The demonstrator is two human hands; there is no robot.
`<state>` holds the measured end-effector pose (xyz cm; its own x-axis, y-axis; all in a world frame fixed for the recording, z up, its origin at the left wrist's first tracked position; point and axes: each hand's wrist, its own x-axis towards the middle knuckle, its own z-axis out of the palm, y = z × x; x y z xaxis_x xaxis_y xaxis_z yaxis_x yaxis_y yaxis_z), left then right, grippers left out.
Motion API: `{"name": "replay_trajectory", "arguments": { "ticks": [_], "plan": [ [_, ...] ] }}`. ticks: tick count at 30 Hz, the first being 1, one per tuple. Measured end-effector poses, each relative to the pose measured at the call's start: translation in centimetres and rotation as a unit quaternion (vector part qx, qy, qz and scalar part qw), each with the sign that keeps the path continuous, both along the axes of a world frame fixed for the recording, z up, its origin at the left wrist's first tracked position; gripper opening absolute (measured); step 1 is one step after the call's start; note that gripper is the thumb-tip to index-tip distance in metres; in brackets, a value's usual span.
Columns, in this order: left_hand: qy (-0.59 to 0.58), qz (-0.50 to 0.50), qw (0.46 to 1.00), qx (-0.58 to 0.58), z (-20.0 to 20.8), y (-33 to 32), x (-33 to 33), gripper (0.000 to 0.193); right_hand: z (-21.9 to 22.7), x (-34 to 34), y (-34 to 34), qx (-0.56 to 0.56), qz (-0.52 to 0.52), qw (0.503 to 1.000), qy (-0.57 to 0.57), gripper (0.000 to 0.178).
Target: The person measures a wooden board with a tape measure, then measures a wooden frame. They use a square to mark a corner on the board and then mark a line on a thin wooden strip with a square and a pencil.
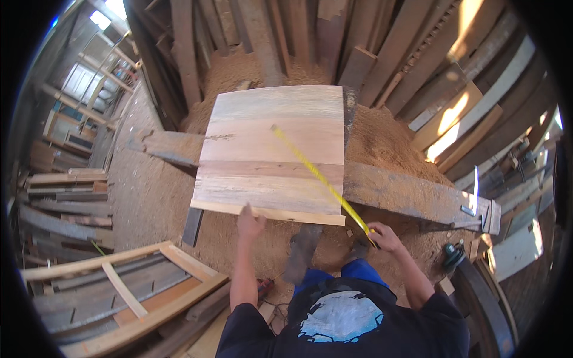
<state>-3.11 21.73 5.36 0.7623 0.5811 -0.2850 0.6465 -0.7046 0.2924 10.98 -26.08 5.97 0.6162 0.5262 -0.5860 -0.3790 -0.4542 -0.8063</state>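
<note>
Wood panel (268,143) lies across a heavy beam (418,194), above the sawdust (382,143) on the floor. Its bands differ in tone, so I read it as several boards joined edge to edge. Pale strip (286,215) runs along the panel's near edge; can't tell if it's fixed or loose.

Right hand (385,237) is off the near right corner, fingers closed around the body end of the yellow tape measure (316,173). Blade runs diagonally over the right half, tip around mid-panel. Can't tell if it touches the wood.

Left hand (251,224) is at the near edge, left of its middle: one finger reaches up over the strip, the rest look bent. Can't tell whether they pinch it.

Progress, my judgement: panel laid out, strip in line with the near edge, blade drawn out. Not done: tip isn't at any panel edge, so no edge-to-edge reading looks set. No pencil marks I can make out. Strip fixing unconfirmed.
</note>
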Motion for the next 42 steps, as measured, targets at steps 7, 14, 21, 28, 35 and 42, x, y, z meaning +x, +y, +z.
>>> {"name": "replay_trajectory", "arguments": {
  "ticks": [7,14,21,28,35,42],
  "plan": [
    [0.067,-0.352,0.934,0.003,-3.4,-6.5,1.7,0.073,-6.0,4.9,14.6,-0.074,-0.292,0.953,-0.025,0.034],
    [0.000,-0.426,0.905,-0.017,-5.2,-1.6,0.0,0.074,-5.1,4.9,17.6,-0.215,-0.275,0.933,-0.090,0.043],
    [0.019,-0.328,0.944,0.033,-5.6,3.3,6.2,0.075,-2.8,8.6,21.4,-0.207,-0.311,0.920,-0.116,0.043],
    [0.083,-0.243,0.965,0.048,-6.7,3.1,8.6,0.089,-3.7,7.3,21.1,-0.230,-0.287,0.929,-0.029,0.046],
    [0.142,-0.251,0.957,0.021,-6.6,3.5,9.6,0.091,-2.7,-7.9,18.1,-0.265,-0.272,0.920,-0.098,0.056],
    [0.150,-0.246,0.957,0.018,-5.9,3.4,10.0,0.092,-3.2,-14.0,18.2,-0.237,-0.294,0.920,-0.103,0.058]
  ]
}}
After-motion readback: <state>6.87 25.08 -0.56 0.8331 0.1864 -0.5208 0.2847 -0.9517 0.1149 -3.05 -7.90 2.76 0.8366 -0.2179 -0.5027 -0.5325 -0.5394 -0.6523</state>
